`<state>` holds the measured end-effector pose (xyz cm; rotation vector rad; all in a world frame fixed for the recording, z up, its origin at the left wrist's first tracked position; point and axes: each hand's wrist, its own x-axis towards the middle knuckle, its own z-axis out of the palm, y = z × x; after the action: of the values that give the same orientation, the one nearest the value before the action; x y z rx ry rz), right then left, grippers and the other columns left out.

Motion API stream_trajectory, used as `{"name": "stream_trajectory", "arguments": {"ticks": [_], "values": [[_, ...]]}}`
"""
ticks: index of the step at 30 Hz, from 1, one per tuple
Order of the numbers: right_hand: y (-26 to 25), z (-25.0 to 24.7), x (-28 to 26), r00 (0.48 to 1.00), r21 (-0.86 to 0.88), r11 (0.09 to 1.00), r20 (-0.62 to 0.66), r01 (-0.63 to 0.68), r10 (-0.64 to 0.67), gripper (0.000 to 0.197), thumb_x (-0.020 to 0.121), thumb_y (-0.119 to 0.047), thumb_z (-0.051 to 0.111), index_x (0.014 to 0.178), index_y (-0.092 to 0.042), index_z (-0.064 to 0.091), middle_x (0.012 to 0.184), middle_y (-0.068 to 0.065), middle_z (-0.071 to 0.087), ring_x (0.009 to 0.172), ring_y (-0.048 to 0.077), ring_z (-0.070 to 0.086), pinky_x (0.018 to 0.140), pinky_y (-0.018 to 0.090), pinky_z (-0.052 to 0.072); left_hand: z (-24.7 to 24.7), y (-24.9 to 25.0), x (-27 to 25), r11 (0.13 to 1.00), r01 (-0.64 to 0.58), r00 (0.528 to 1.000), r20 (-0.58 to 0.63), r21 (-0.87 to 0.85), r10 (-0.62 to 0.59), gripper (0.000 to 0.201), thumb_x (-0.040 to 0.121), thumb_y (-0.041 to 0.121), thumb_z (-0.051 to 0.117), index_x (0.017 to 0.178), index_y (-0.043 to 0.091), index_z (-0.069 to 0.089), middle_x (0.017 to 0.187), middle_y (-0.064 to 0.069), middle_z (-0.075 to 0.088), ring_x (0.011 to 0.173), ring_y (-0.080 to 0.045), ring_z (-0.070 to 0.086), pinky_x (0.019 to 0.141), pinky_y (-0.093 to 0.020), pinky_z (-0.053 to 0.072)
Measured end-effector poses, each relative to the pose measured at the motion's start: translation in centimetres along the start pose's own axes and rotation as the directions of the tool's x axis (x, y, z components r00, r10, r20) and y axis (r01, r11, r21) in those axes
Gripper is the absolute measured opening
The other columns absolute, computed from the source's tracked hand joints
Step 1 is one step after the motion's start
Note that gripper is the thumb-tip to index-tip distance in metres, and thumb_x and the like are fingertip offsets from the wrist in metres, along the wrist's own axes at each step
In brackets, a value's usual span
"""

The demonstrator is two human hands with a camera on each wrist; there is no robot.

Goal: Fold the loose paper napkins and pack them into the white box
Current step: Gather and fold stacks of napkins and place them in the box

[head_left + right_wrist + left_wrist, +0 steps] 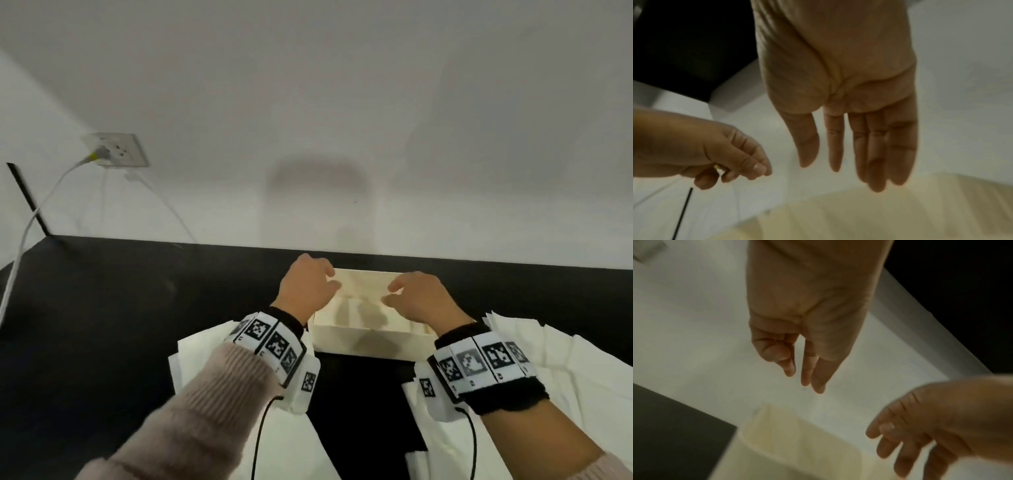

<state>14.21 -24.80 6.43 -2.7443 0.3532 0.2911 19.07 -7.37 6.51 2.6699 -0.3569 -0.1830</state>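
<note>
The white box [363, 342] stands open on the black table [102, 308], near its far edge. No napkin shows on its pale bottom [797, 443] [900, 211], only shadows of the hands. My left hand [308, 287] [803, 374] hovers over the box's left end, fingers loosely curled and holding nothing. Over the right end hovers my right hand [418, 298] [838, 167], fingers straight and nothing in them. Loose white napkins lie spread to the left [202, 353] and right [582, 377] of the box, partly under my wrists.
A white wall rises right behind the table. On it at the left is a socket [116, 150], from which a white cable [20, 246] hangs past the table's left edge. A thin black bar [27, 198] leans there too.
</note>
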Motion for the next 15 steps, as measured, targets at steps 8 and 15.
{"name": "stream_trajectory", "arguments": {"ticks": [8, 15], "values": [[-2.0, 2.8, -8.0, 0.978, 0.277, 0.957, 0.164, 0.083, -0.132, 0.031, 0.087, -0.029, 0.064, 0.113, -0.013, 0.066, 0.106, 0.001, 0.063, 0.103, 0.019, 0.058, 0.093, 0.03, 0.045, -2.6, -6.6, -11.0, 0.92, 0.322, 0.945, 0.013, -0.222, -0.328, 0.046, 0.087, 0.034, 0.064, 0.126, 0.013, 0.053, 0.127, -0.005, 0.056, 0.105, -0.016, 0.055, 0.082, -0.02, 0.046], [-3.2, 10.0, -12.9, 0.931, 0.274, 0.96, 0.363, -0.063, -0.043, 0.055, 0.089, -0.032, 0.062, 0.132, -0.001, 0.049, 0.129, 0.015, 0.058, 0.107, 0.025, 0.06, 0.09, 0.034, 0.052, 0.2, -11.7, -19.4, 0.741, 0.568, 0.811, 0.09, -0.357, -0.578, 0.054, 0.085, 0.03, 0.067, 0.128, 0.005, 0.047, 0.128, -0.009, 0.053, 0.112, -0.023, 0.055, 0.087, -0.028, 0.045]]}}
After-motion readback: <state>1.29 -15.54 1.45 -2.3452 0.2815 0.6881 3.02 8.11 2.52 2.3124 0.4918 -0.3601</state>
